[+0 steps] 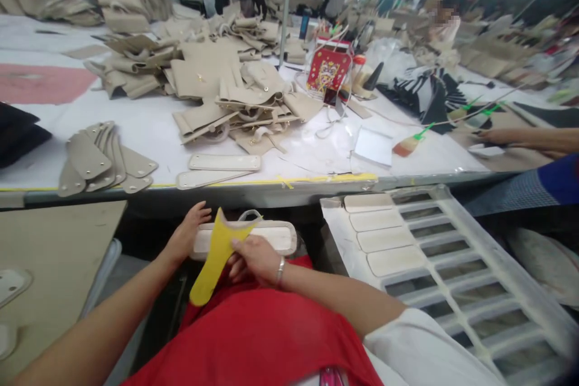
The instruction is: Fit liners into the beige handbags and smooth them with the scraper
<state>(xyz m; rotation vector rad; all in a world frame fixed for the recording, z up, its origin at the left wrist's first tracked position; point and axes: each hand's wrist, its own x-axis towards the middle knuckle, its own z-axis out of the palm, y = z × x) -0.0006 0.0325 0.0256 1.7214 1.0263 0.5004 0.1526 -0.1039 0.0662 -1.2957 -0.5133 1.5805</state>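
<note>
My right hand (pixel 257 258) pinches a flat yellow tool (pixel 216 259) with a rounded narrow end and a wide, notched end. It is held slanted over a long beige bag piece (pixel 275 237) with a pale panel, a rounded outline and a handle loop at the back. My left hand (pixel 187 234) lies at the left end of that piece, fingers stretched out. Whether its thumb touches the piece is hidden. The piece rests above my lap at the table's front edge.
Beige bag parts (pixel 208 72) are heaped on the white table (pixel 316 160). Riveted strips (pixel 93 160) lie near its front edge. At right stand a slatted rack (pixel 434 265) holding several pale panels, a glue bottle (pixel 411 142) and another person's arm (pixel 534 139). A beige board (pixel 58 253) is at left.
</note>
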